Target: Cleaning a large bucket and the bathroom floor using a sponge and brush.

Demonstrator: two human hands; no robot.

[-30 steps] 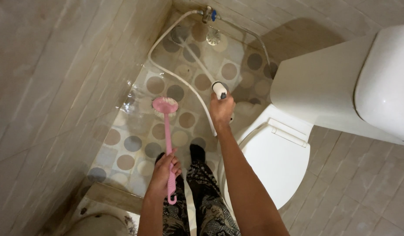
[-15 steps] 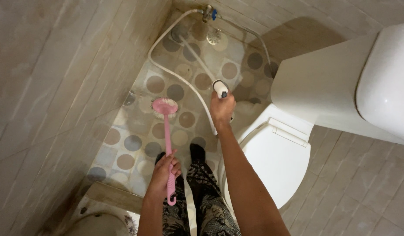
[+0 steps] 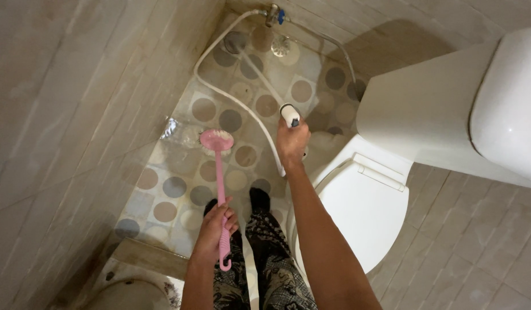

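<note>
My left hand (image 3: pixel 215 228) grips the lower handle of a pink long-handled brush (image 3: pixel 220 172). Its round bristled head (image 3: pixel 216 140) rests on the wet floor tiles (image 3: pixel 179 166) with round dots. My right hand (image 3: pixel 292 143) is closed around a white hand sprayer (image 3: pixel 289 115), held above the floor beside the toilet. A white hose (image 3: pixel 231 97) runs from the sprayer in a loop across the floor up to a wall tap (image 3: pixel 272 15) at the far corner. Water glistens on the tiles left of the brush head.
A white toilet (image 3: pixel 363 212) with closed lid stands to the right, its cistern (image 3: pixel 438 115) behind it. A tiled wall (image 3: pixel 64 115) closes the left side. A floor drain (image 3: pixel 280 46) lies near the tap. My legs in patterned trousers (image 3: pixel 265 258) stand at the bottom, with a pale curved object (image 3: pixel 128 293) at bottom left.
Both hands stay almost still. The wet sheen on the tiles left of the brush head has shifted and spread.
</note>
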